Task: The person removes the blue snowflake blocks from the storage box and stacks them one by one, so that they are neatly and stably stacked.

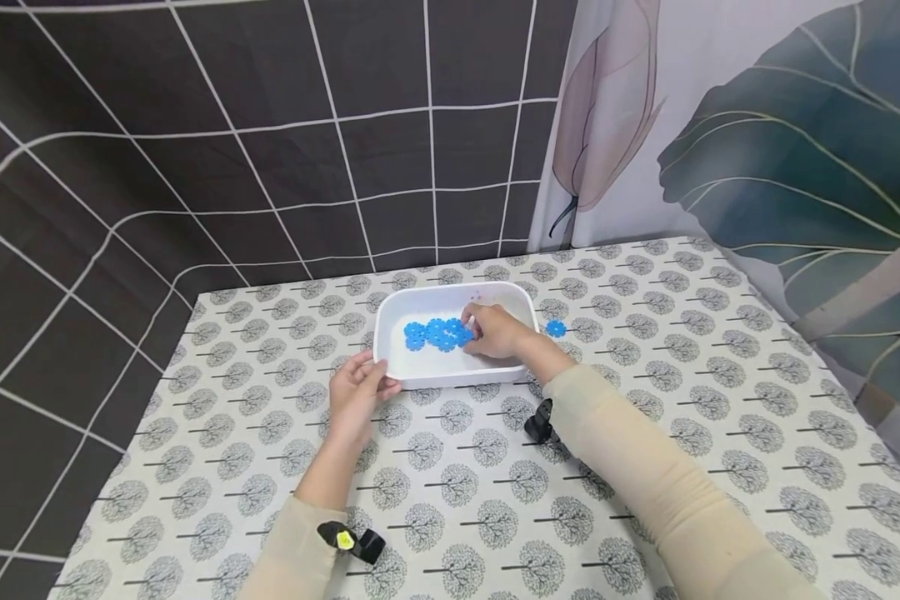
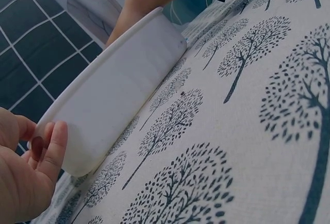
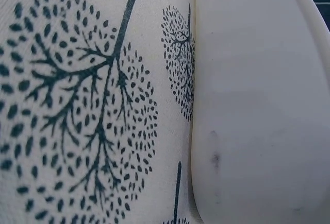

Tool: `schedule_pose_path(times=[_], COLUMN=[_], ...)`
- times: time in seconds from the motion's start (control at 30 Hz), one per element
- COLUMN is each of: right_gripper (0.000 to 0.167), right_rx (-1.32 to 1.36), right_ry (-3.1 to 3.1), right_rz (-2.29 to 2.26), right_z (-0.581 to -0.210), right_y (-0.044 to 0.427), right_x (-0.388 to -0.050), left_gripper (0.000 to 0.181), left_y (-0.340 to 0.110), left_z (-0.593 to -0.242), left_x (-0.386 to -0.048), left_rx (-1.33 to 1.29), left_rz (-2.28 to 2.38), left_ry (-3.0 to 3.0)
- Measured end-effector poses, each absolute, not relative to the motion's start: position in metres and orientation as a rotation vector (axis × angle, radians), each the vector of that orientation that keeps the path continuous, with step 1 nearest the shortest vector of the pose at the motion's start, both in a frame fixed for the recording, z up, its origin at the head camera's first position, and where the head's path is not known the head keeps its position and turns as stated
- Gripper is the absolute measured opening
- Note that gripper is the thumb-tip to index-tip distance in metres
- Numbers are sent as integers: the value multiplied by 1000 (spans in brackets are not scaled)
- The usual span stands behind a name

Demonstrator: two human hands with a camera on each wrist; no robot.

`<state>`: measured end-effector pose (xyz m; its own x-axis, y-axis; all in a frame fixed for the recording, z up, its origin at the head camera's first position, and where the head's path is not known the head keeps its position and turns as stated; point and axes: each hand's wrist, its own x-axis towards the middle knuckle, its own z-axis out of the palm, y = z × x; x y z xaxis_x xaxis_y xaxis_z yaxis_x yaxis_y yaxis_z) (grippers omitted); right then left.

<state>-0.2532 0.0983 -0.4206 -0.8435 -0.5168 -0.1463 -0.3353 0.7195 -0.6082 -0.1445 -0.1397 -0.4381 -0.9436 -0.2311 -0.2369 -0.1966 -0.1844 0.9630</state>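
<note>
A white plastic tub holds several blue flower-shaped discs spread across its floor. My left hand grips the tub's near left corner, thumb at the rim and fingers against the outer wall. The left wrist view shows that hand at the end of the tub. Inside the tub, my right hand reaches over the right wall, its bent fingers down at the right end of the discs. Whether a disc is between its fingertips is hidden. The right wrist view shows only the tub's outer wall and cloth.
One more blue disc lies on the tablecloth just right of the tub. The cloth has a tree print. Behind the table hang a dark checked curtain and a pale curtain with leaf patterns.
</note>
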Motion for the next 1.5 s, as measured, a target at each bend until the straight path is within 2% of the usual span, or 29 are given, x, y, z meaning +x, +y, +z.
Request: schedule_pose_path(times=[0.1, 1.5], right_gripper=[45, 42], right_rx=[-674, -785], right_ry=[2620, 2735], right_rz=[-820, -827], right_z=[-418, -419], right_y=[96, 97], right_x=[-255, -257], left_gripper=[40, 44], left_y=[-141, -140], left_z=[-437, -439], left_x=[-146, -140], left_rx=[519, 461], left_rz=[-2338, -2352], left_ry=[-1995, -1959])
